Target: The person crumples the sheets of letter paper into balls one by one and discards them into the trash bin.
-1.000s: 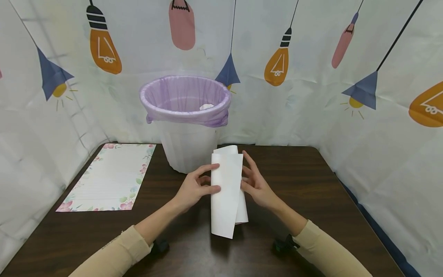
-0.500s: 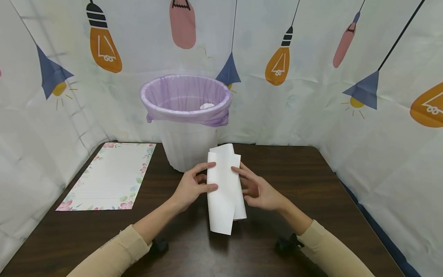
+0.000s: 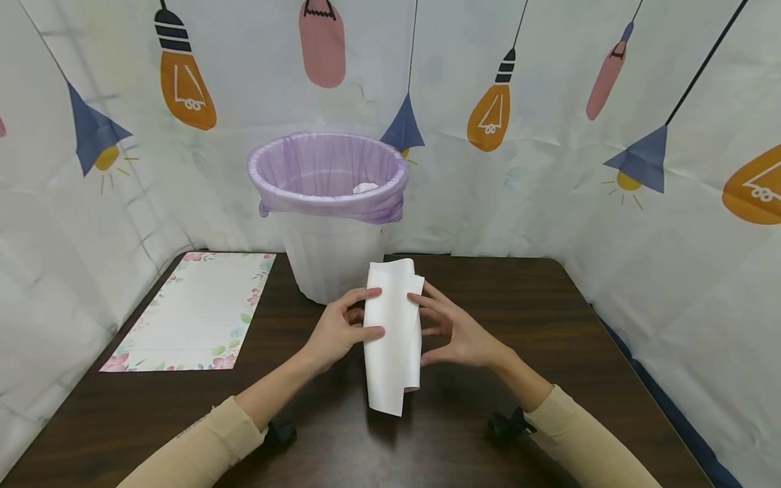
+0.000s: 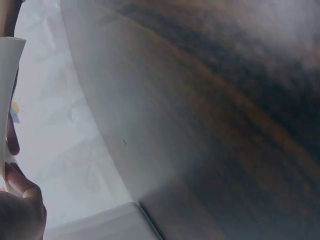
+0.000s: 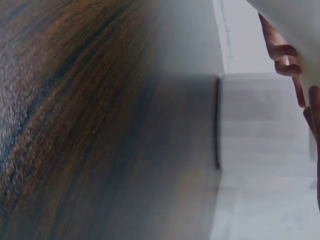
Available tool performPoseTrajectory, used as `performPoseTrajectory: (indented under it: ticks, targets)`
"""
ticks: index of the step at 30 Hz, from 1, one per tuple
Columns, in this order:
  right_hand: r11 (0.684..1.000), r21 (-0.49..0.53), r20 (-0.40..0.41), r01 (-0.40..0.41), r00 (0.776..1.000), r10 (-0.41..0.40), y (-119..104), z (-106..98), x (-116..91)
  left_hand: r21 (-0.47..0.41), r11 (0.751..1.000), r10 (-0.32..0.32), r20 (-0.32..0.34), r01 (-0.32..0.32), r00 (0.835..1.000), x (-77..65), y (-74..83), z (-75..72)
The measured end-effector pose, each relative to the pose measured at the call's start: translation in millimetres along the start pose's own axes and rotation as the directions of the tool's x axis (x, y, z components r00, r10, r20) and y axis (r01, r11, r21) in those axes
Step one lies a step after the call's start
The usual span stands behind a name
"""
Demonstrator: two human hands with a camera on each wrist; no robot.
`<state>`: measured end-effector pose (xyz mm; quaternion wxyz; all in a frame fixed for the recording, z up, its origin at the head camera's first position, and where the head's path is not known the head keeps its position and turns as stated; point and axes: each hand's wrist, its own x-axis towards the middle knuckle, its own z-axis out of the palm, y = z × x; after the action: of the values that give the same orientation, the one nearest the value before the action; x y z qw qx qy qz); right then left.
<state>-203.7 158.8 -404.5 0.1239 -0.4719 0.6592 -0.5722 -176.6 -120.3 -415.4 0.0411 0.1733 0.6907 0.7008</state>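
A sheet of white paper (image 3: 390, 352), rolled into a loose upright tube with its edges overlapping, is between both hands in the middle of the head view. My left hand (image 3: 338, 329) pinches its left side, thumb and index finger on the front and other fingers partly hidden behind it. On the opposite side, my right hand (image 3: 460, 339) holds the roll with curved fingers. One right fingertip lies on the front near the top, and the thumb is at the right edge. In the left wrist view, part of the paper tube (image 4: 9, 65) shows at the left border.
Behind the roll stands a white bin (image 3: 332, 251) with a purple liner (image 3: 329, 210) and a white scrap (image 3: 365, 188) inside. Flower-bordered paper (image 3: 192, 312) lies flat at the left of the dark wooden table (image 3: 518, 305). A patterned cloth (image 3: 549, 203) surrounds the table.
The loose outer edges of the paper have drawn closer together, making the roll narrower. My right hand's fingers have come from the upper right edge onto the front, and its thumb has moved lower.
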Motion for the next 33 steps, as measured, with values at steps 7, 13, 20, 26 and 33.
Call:
performPoseTrajectory:
  ticks: [7,13,20,26,33]
  targets:
    - [0.994,-0.113,-0.075,0.007,0.997,-0.016,5,0,1,0.109,0.993,0.054,-0.018,-0.052,0.998,-1.5,-0.1,3.1]
    - [0.994,-0.111,-0.124,0.011,0.992,-0.025,9,0,2,0.164,0.983,0.084,-0.026,-0.078,0.996,-3.5,2.8,6.4]
    - [0.996,-0.079,-0.159,0.052,0.985,-0.064,17,4,3,0.199,0.976,0.096,-0.025,-0.089,0.995,-4.7,2.3,9.9]
    - [0.996,-0.085,-0.166,0.015,0.986,-0.029,17,9,4,0.248,0.957,0.151,0.003,-0.147,0.989,-3.2,0.2,13.1]
    - [0.997,-0.078,-0.231,0.025,0.972,-0.043,18,14,6,0.229,0.959,0.173,-0.017,-0.165,0.985,-3.1,0.2,13.9]
